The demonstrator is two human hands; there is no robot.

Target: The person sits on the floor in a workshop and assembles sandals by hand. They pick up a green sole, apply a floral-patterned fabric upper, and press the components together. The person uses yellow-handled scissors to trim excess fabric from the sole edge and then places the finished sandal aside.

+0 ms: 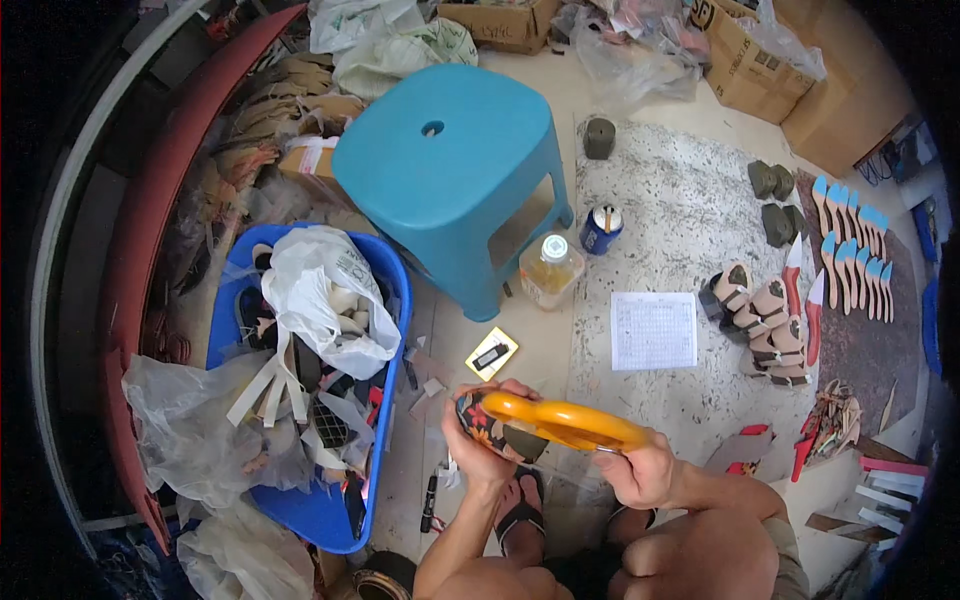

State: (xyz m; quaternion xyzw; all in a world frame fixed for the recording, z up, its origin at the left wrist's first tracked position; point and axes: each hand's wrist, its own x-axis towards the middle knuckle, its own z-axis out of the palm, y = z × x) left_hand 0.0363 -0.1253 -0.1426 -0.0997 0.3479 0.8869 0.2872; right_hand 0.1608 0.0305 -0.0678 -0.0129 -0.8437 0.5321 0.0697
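Low in front of me, both hands hold a glossy orange-yellow piece shaped like a shoe last (565, 418), lying roughly level. Its left end is against a floral-patterned shoe part (478, 418), dark with orange and red flowers. My left hand (480, 455) wraps round the floral part from the left and below. At the orange piece's right end, my right hand (640, 475) is closed on it, thumb toward me. A dark olive piece (524, 444) shows beneath the orange one; how they join is hidden.
At left stands a blue tub (385, 440) of bags and scraps, beside a blue plastic stool (440, 150). A bottle (552, 270), a can (601, 230) and a printed sheet (654, 331) are ahead. Rightward are strapped shoe parts (775, 325), red-handled knives (814, 320) and blue-ended insole strips (850, 260).
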